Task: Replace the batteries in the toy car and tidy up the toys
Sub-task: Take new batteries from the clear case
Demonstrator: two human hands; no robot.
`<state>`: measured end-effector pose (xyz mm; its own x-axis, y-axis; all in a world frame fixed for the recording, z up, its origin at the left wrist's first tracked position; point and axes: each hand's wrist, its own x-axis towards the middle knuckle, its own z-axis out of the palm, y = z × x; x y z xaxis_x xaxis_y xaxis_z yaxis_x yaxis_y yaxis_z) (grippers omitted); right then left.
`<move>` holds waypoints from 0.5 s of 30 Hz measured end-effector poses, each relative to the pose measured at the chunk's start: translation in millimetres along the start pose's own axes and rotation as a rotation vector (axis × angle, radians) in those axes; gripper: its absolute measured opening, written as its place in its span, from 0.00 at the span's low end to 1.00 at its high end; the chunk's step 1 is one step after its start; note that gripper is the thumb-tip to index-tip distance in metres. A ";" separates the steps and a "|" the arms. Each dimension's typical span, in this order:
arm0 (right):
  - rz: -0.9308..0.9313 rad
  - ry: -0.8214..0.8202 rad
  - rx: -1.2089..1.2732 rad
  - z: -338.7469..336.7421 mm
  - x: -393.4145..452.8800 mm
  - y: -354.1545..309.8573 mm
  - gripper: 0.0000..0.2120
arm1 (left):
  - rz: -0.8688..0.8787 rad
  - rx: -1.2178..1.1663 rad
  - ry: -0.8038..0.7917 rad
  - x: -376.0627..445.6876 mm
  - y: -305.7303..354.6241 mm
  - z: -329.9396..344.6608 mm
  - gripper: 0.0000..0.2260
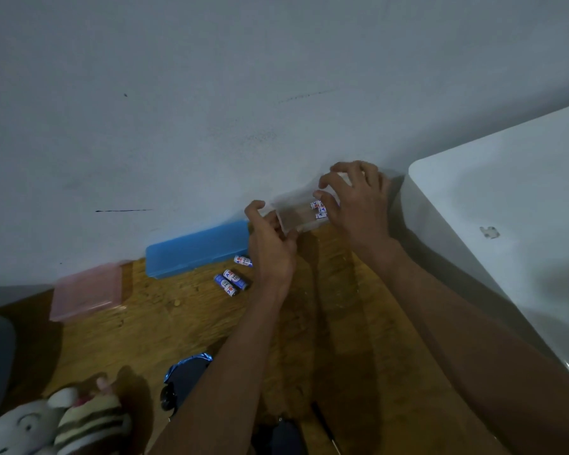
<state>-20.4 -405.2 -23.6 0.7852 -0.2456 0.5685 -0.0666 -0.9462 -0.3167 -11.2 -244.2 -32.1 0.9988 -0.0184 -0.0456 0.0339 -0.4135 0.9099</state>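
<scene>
A grey-and-white plush toy with a striped body [46, 425] is seen at the lower left corner of the worn wooden floor [151, 323]. A flat pink translucent plastic box [86, 290] lies against the grey wall [211, 93]. A long blue plastic case [196, 247] is placed just beside it to the right, also against the wall. Three loose blue-and-white cylindrical batteries [232, 277] lie on the floor in front of the blue case. A dark blue toy car [184, 379] is partly hidden under the left forearm.

A small clear plastic box [298, 216] is held by the left hand [271, 244], fingers curled round its left end. Further batteries are seen inside it. The right hand [358, 198] grips its right end, fingers spread and bent over the top. A white rounded cabinet [506, 224] stands at the right.
</scene>
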 end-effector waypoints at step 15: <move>0.450 -0.242 0.263 -6.2 -27.8 12.5 0.18 | 0.208 0.268 -0.047 -0.9 -3.1 0.1 0.18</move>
<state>-46.8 -411.5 -38.6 0.8357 -0.5273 0.1536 -0.2960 -0.6680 -0.6827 -12.2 -242.9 -35.0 0.9804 -0.1668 0.1053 -0.1874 -0.6206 0.7614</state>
